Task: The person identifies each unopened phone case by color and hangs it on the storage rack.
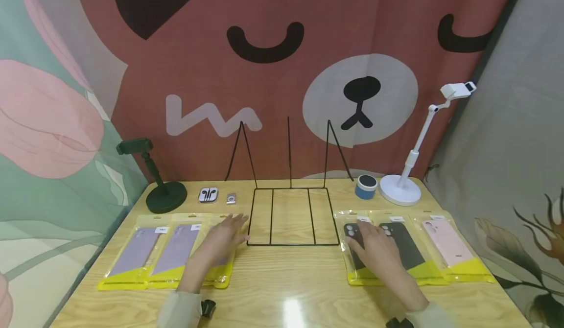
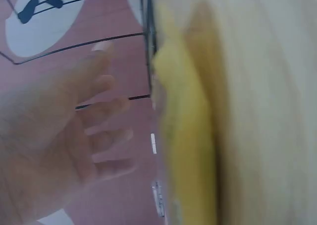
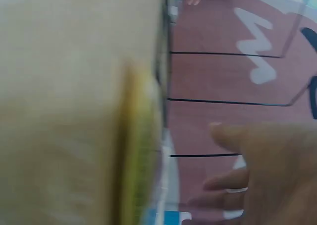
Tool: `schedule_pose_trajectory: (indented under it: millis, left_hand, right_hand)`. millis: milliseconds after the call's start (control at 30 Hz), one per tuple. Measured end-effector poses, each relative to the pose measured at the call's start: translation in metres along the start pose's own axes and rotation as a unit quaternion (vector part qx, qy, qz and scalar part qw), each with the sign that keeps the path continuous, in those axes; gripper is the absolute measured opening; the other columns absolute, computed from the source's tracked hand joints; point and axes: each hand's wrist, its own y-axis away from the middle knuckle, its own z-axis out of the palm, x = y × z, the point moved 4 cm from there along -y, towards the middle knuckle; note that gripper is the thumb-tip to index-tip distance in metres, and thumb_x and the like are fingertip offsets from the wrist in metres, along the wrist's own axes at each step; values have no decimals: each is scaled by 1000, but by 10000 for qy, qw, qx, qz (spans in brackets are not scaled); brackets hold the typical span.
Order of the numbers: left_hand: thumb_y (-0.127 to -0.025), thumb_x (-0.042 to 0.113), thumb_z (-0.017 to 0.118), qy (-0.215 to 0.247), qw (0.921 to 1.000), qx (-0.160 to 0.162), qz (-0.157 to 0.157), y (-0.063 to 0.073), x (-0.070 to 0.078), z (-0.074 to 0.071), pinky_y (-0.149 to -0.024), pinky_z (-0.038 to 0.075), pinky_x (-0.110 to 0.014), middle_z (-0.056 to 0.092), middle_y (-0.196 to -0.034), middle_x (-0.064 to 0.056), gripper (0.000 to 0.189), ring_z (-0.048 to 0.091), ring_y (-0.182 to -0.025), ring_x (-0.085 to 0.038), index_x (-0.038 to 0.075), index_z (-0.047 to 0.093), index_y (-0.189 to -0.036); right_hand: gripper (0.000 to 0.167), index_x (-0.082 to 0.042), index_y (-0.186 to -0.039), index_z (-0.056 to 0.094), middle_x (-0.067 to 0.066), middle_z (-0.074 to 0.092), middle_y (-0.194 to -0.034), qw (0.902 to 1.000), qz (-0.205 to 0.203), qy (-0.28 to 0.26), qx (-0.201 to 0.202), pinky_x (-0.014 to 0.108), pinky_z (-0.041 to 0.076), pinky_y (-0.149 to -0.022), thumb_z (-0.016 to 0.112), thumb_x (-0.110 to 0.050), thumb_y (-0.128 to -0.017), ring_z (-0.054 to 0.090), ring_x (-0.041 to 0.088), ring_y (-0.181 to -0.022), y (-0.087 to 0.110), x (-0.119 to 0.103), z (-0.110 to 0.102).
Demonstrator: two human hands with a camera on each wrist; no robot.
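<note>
My left hand [image 1: 222, 240] hovers, fingers spread and holding nothing, over the rightmost of three clear-and-yellow pouches with lavender phone cases [image 1: 134, 252]. That pouch is partly hidden beneath it. In the left wrist view the relaxed fingers [image 2: 106, 111] stand apart from a pouch's yellow edge [image 2: 190, 136]. Over on the right, my other hand [image 1: 379, 249] extends across two pouches with black phone cases [image 1: 407, 245], covering part of them. A pouch with a pink phone case [image 1: 449, 242] lies beside these. The right wrist view shows this hand's fingers [image 3: 225, 180] loosely extended and without anything in them.
A black wire rack [image 1: 291, 245] stands between the hands. Behind lie boxed earphones [image 1: 208, 195], a small silver clip-like gadget [image 1: 231, 199] and a blue-and-white round device [image 1: 365, 187]. A dark green stand [image 1: 166, 197] and a white stand [image 1: 400, 190] occupy the back corners.
</note>
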Motion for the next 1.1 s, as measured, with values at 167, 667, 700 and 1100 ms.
schedule_pose_trajectory:
  millis: [167, 667, 700, 1100]
  left_hand:
    - [-87, 24, 72, 209, 9986, -484, -9, 0, -9, 12, -108, 28, -59, 43, -147, -17, 60, 30, -138, -44, 3, 50, -139]
    - [-90, 27, 68, -172, 9976, -618, 243, -3, -2, 20, -106, 23, -67, 45, -146, -14, 48, 30, -137, -46, 11, 58, -134]
    - [-90, 28, 68, -199, 9977, -617, 215, -4, -2, 20, -106, 23, -67, 45, -146, -14, 47, 30, -137, -45, 12, 59, -133]
    - [-88, 30, 69, -209, 9975, -668, 40, -6, -6, 24, -105, 22, -68, 45, -146, -12, 47, 31, -137, -45, 11, 61, -131]
  right_hand:
    - [71, 11, -128, 53, 33, 53, -127, 9980, 392, 336, -370, 69, 40, -86, 65, -46, -88, 49, 56, -112, 5, 7, 18]
    - [80, 3, -136, 49, 36, 54, -118, 9873, 1086, 414, -1086, 68, 41, -81, 65, -55, -84, 50, 56, -103, 2, 14, 25]
    - [79, 3, -136, 49, 36, 54, -118, 9880, 1069, 382, -1046, 68, 42, -80, 66, -54, -83, 50, 56, -102, 2, 13, 25]
    - [91, 4, -141, 40, 37, 51, -111, 9921, 1038, -126, -697, 66, 44, -77, 78, -45, -74, 50, 53, -99, -3, 15, 32]
